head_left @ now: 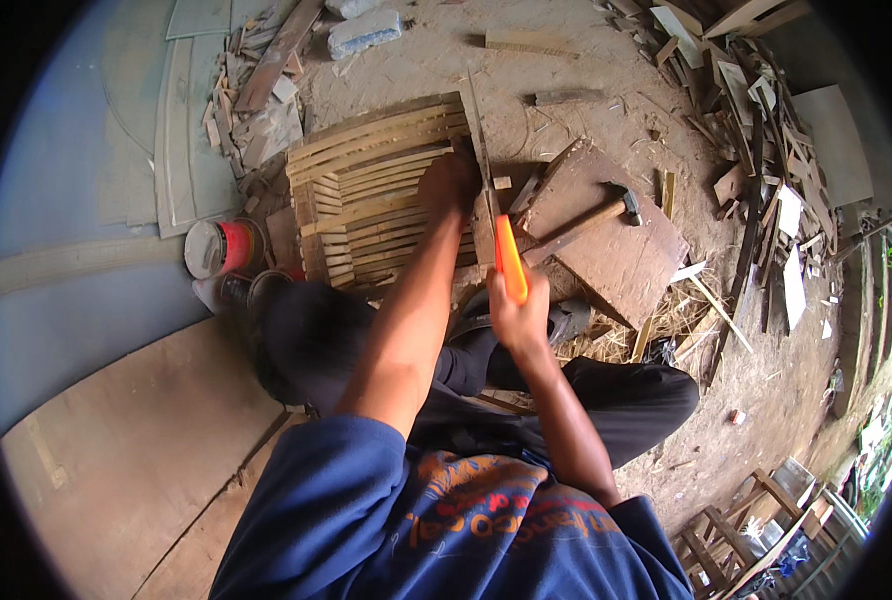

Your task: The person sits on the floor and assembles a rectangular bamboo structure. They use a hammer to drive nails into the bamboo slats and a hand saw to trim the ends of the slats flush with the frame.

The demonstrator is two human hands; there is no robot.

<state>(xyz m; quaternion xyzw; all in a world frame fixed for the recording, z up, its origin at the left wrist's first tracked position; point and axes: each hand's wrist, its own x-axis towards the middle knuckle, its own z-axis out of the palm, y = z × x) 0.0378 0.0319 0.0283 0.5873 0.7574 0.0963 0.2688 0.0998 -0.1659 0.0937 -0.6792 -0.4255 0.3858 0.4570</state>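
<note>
On bare dirt amid wood scraps, left hand [448, 183] pressed flat on a slatted wooden panel [376, 190], right hand [519, 318] clenched around the orange handle of a handsaw [494, 215], blade running along the panel's right edge, hammer [588, 215] resting on a board [616, 245] just beside.

Left hand [448, 184] steadies slatted panel [366, 190]; right hand [519, 318] grips saw [496, 215].

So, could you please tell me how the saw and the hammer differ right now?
The saw has a bright orange handle; the hammer has a plain wooden one. The saw is gripped in the right hand, while the hammer lies untouched on a wooden board. The saw's thin blade runs along the slatted panel under the left hand; the hammer lies off to the right of it. Both are hand tools.
</note>
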